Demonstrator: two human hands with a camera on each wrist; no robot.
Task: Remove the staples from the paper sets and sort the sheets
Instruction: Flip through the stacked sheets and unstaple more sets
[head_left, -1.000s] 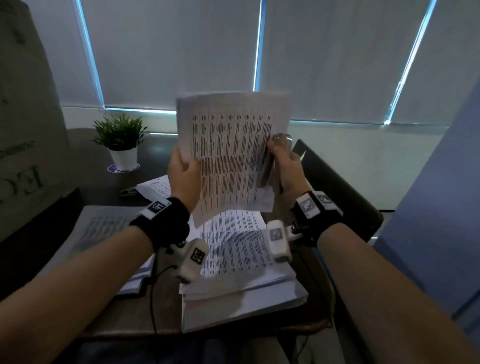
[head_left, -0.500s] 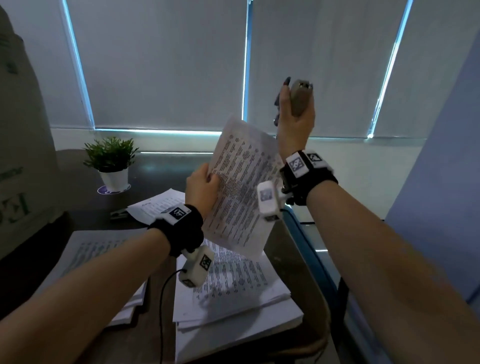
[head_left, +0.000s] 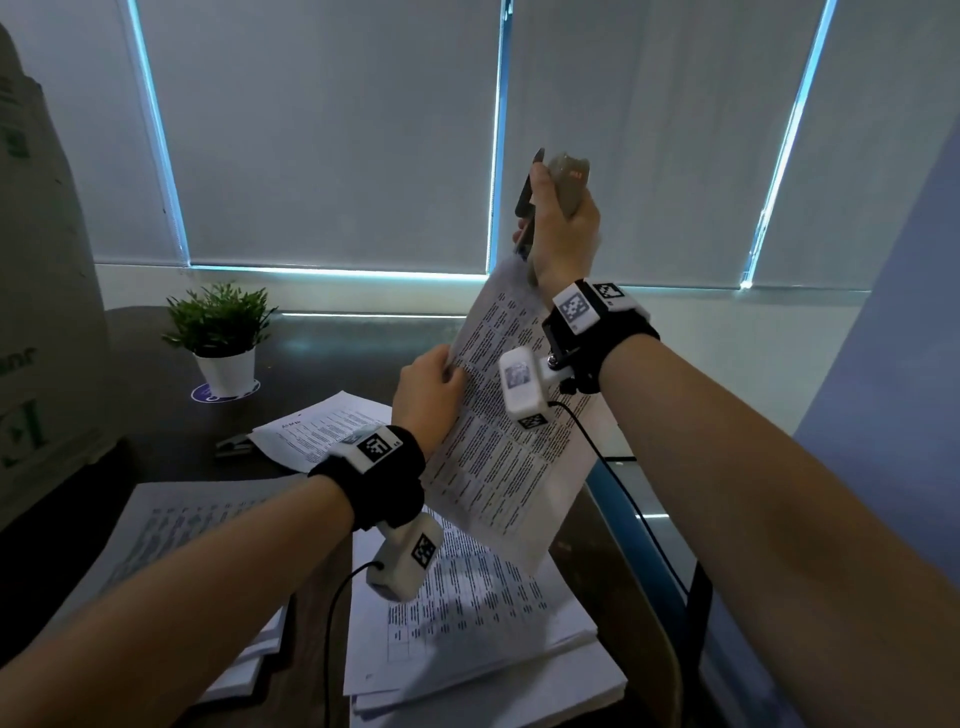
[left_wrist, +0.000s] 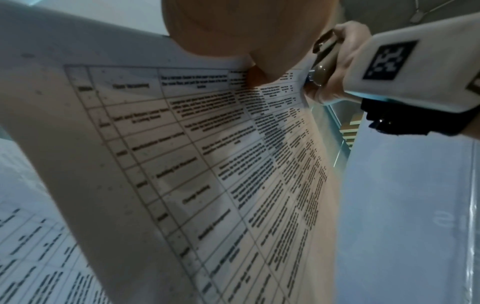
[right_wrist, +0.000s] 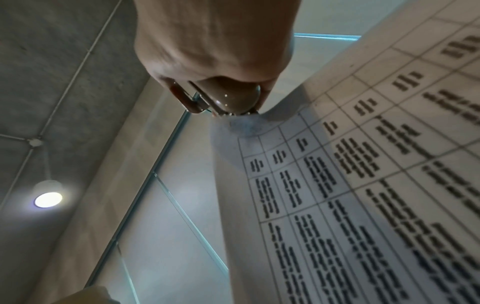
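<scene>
Two hands are seen, and one paper set (head_left: 511, 415) is held up between them, tilted, above the desk (head_left: 332, 358). The left hand (head_left: 426, 387) is closed on the set's left edge, thumb over the printed face and fingers behind it. The right hand (head_left: 563, 228) is wrapped around a staple remover (head_left: 569, 182), raised at the set's upper corner; in the right wrist view the tool's metal tip (right_wrist: 223, 112) is seen just at the curled corner of the paper, though contact cannot be confirmed.

Three further groups of paper are counted on the desk: a thick stack (head_left: 478, 639) directly below the held set, a second stack (head_left: 171, 525) to the left of that, and a loose sheet group (head_left: 317, 431) behind the left wrist. One small dark object (head_left: 231, 447), too dim to identify, lies just left of the loose sheets. One potted plant (head_left: 221, 332) in a white pot is placed farther back on the desk, left of the held set.

Compared with half a second earlier, the held set is raised higher and the right hand with the remover is brought down closer to its top corner; a second earlier the set was held square-on with both hands at its sides.

One container is present, the white pot, and the green plant is held in it.
</scene>
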